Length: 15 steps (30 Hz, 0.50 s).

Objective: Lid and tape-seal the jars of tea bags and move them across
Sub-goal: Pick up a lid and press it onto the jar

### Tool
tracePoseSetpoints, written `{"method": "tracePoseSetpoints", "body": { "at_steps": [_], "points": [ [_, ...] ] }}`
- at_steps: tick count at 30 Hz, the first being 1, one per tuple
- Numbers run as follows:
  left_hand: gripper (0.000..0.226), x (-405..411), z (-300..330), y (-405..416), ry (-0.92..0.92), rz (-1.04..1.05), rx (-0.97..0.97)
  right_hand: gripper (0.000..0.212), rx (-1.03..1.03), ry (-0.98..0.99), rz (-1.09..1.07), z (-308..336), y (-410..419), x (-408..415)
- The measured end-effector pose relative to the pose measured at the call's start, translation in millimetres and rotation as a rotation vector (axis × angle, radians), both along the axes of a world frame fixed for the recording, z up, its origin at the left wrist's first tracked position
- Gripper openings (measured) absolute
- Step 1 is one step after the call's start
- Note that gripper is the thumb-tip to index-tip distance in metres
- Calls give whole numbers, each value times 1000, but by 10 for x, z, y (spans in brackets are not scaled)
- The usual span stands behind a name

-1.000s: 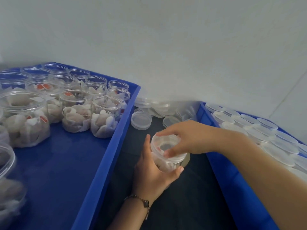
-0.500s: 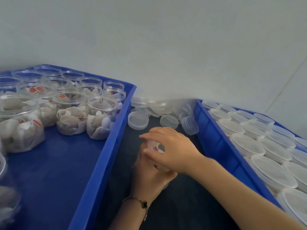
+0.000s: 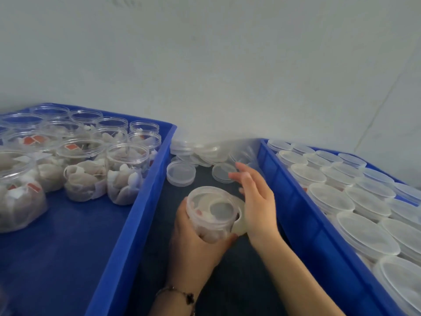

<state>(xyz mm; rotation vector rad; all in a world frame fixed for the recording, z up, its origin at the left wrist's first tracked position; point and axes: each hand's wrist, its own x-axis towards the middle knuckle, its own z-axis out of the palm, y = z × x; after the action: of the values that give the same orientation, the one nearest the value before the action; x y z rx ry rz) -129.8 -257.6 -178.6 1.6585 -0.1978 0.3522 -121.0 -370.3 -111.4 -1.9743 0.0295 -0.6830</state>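
A dark tabletop runs up to a plain pale wall, with a blue crate of unlidded tea-bag jars on the left and another blue crate of lidded jars on the right. Loose clear lids lie between them by the wall. The left hand grips a lidded jar above the tabletop (tea bags show through it). The right hand, fingers straight and spread, rests against the jar's right side; a tape roll lies under its palm.
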Motion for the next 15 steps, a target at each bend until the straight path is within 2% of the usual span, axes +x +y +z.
{"method": "tracePoseSetpoints", "body": {
  "at_steps": [1,4,6,7,9,12,15],
  "points": [
    [111,21,-17,-9,-3,13,-1,29,-30,9,-20,-57,-129,8],
    [119,33,-16,27,-43,20,54,44,-536,374,114,-376,-416,1],
    [128,15,3,35,-63,52,81,49,-710,521,242,-547,-476,8],
    [132,5,20,39,-73,87,106,49,-733,537,252,-582,-472,1],
    [128,22,32,43,-130,189,213,48,-777,456,168,-625,-479,-14],
    [105,19,14,55,-171,349,393,43,-825,320,55,-619,-416,-59],
    [100,34,32,77,-138,349,387,35,-641,200,-55,-517,-389,-167]
  ]
}}
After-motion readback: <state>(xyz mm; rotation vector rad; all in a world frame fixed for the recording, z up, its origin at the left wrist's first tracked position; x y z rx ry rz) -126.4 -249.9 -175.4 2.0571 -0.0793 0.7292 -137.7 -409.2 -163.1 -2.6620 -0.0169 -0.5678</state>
